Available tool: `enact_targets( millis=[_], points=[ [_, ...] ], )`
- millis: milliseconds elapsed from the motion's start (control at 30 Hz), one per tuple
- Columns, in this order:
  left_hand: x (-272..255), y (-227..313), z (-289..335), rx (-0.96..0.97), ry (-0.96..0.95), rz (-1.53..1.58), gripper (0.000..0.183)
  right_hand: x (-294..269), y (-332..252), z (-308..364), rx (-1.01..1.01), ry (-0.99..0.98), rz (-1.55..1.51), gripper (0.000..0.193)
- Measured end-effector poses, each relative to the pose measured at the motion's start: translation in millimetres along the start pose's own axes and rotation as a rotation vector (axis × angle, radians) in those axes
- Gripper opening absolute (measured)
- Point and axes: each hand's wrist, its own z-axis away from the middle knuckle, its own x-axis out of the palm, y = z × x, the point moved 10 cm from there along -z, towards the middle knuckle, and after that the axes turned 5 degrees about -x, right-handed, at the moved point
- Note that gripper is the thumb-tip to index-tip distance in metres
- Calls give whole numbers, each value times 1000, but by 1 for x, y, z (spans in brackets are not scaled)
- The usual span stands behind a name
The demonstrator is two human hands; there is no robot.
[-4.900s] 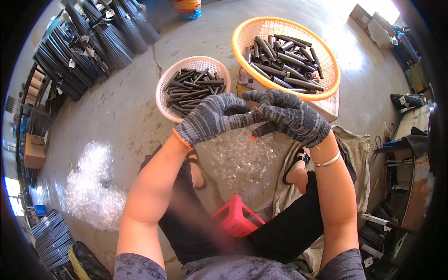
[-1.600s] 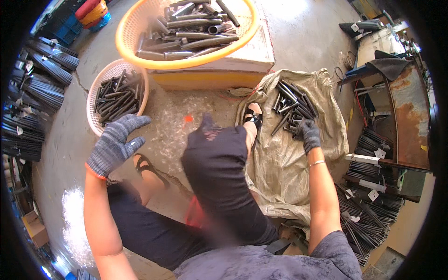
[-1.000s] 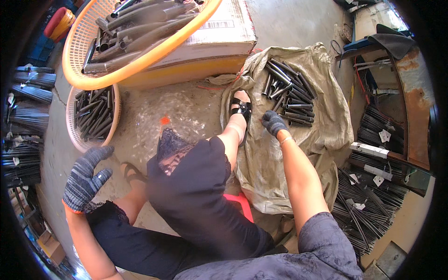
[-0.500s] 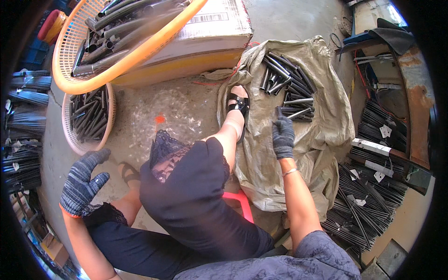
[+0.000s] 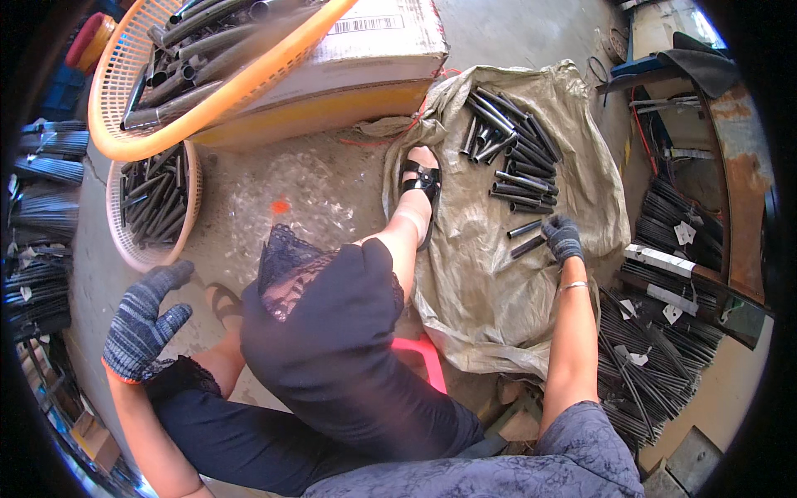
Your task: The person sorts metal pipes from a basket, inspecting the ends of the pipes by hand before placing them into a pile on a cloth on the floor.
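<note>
On the tan woven sheet (image 5: 465, 282) at the right, my gloved right hand (image 5: 563, 238) reaches forward with its fingers curled at the near end of a short black tube (image 5: 528, 247). A second loose tube (image 5: 524, 229) lies just beyond it. Farther up the sheet is a pile of similar black tubes (image 5: 515, 137), some side by side in a rough row. My gloved left hand (image 5: 145, 319) hovers at the left beside my knee, thumb and fingers apart, holding nothing. Below the near basket, that hand touches nothing I can see.
An orange basket (image 5: 104, 91) of black tubes stands high at the upper left, against a white carton (image 5: 386, 46). Under it sits a pale pink basket (image 5: 123, 241) with more tubes. Bundles of long dark rods (image 5: 656, 365) lie at the right; others (image 5: 46, 216) are stacked left.
My right hand has moved right and toward me, away from the pile. Two tubes now lie apart from the others, near that hand. The left hand has barely moved.
</note>
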Motion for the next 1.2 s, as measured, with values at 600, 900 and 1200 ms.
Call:
enact_targets(
  millis=[600,900,1200],
  points=[
    [22,-6,-10,-68,-81,3,51,142,61,-16,424,138,-743,18],
    [27,2,-20,-82,-137,-4,47,157,76,-52,440,47,-268,35],
    [19,11,-13,-9,-91,9,51,174,85,-1,407,-71,-29,37]
  ],
)
